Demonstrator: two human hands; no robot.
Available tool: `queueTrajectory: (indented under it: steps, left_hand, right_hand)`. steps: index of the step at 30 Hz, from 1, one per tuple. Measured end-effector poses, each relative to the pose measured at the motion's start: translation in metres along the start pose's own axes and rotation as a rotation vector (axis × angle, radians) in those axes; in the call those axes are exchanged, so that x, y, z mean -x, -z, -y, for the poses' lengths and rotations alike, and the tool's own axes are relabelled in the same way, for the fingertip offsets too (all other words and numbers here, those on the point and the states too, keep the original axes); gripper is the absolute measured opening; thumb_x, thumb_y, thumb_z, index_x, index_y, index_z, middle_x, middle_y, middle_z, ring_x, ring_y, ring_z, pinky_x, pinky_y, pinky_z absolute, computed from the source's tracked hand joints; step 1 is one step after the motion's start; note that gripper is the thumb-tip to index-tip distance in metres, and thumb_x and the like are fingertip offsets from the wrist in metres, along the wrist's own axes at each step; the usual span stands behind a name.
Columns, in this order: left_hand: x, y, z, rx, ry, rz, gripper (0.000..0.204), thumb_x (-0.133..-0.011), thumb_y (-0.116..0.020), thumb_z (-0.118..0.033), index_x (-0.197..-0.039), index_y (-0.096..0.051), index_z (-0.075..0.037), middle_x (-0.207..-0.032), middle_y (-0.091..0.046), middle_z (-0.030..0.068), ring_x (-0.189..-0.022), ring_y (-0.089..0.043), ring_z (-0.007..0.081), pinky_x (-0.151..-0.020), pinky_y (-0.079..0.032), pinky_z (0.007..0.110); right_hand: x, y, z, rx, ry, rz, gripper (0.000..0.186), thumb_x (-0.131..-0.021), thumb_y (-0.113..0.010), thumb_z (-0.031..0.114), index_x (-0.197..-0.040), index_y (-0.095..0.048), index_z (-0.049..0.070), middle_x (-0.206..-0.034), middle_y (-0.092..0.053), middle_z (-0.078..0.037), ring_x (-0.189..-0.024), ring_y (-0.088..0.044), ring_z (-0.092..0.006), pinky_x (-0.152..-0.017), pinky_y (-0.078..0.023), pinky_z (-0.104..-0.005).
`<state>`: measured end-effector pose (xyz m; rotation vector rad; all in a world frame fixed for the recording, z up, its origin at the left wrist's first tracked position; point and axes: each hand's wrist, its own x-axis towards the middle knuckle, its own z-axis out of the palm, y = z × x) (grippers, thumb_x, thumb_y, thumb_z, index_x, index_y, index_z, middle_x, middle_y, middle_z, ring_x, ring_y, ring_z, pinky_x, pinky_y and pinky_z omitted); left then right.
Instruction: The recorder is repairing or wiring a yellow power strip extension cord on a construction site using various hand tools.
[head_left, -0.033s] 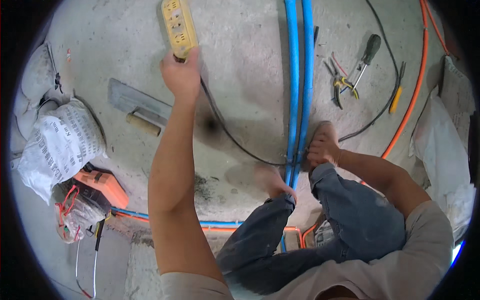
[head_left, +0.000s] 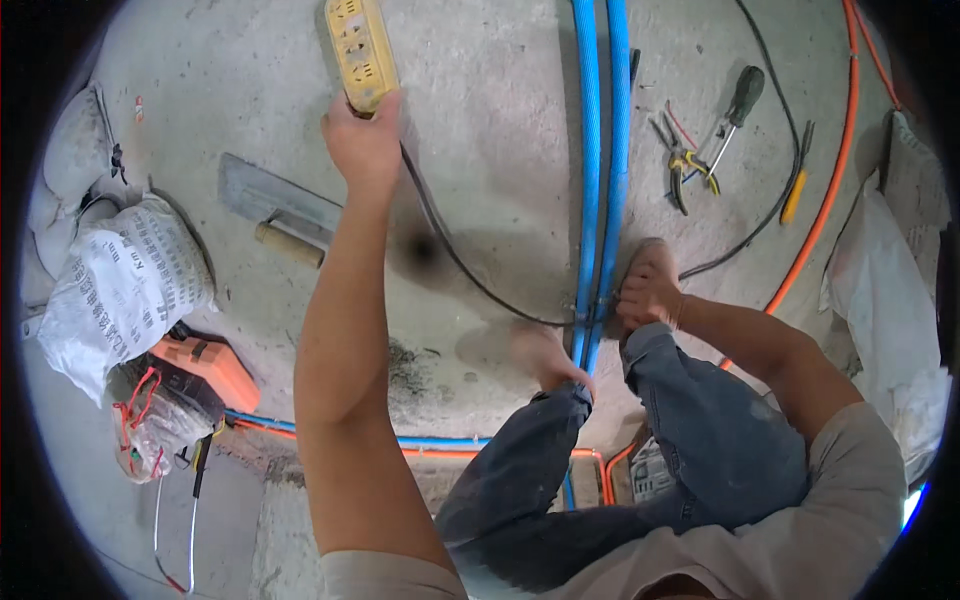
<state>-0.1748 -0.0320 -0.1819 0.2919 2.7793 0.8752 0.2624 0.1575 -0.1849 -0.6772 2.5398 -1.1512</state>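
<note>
My left hand (head_left: 362,148) reaches out to the far left of centre, thumb and fingers closed round the near end of a yellow power strip (head_left: 360,52). From that end a black cable (head_left: 440,235) curves toward two parallel blue corrugated conduits (head_left: 590,170). Beside the conduits, my right hand (head_left: 648,300) is low at my right foot (head_left: 652,258), its fingers curled together; whatever they may grip is hidden. Left of my left forearm lies a plastering trowel (head_left: 275,195) with a wooden handle, flat on the concrete.
Right of the conduits lie yellow-handled pliers (head_left: 683,165), a dark-handled screwdriver (head_left: 742,100) and a yellow-handled tool (head_left: 793,195). An orange conduit (head_left: 825,200) bends along the right. White sacks (head_left: 125,285) and an orange case (head_left: 215,370) stand left. My left foot (head_left: 545,355) is beside the conduits.
</note>
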Motion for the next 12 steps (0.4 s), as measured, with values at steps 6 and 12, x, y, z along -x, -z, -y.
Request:
queueTrajectory:
  steps: [6,12]
  left_hand:
    - [0.117,0.145,-0.055,-0.040,-0.278,0.287,0.051,-0.078,-0.070,-0.010,-0.123,-0.050,0.002,-0.103,-0.055,0.0144,-0.090,-0.054,0.0283,-0.078,-0.046,0.035]
    - [0.339,0.331,-0.210,0.043,0.158,0.785,0.060,-0.073,-0.075,-0.029,-0.121,-0.054,-0.001,-0.118,-0.056,0.0200,-0.114,-0.050,0.0384,-0.097,-0.038,0.050]
  right_hand:
    - [-0.001,0.008,0.000,0.014,-0.147,0.045,0.014,-0.061,-0.061,0.025,-0.070,-0.054,0.016,-0.075,-0.054,0.000,-0.081,-0.053,-0.0233,-0.081,-0.039,-0.0408]
    - [-0.061,0.053,0.052,-0.059,-0.767,0.359,0.024,-0.070,-0.061,0.022,-0.091,-0.067,0.014,-0.093,-0.064,-0.006,-0.102,-0.056,-0.0254,-0.097,-0.037,-0.0409]
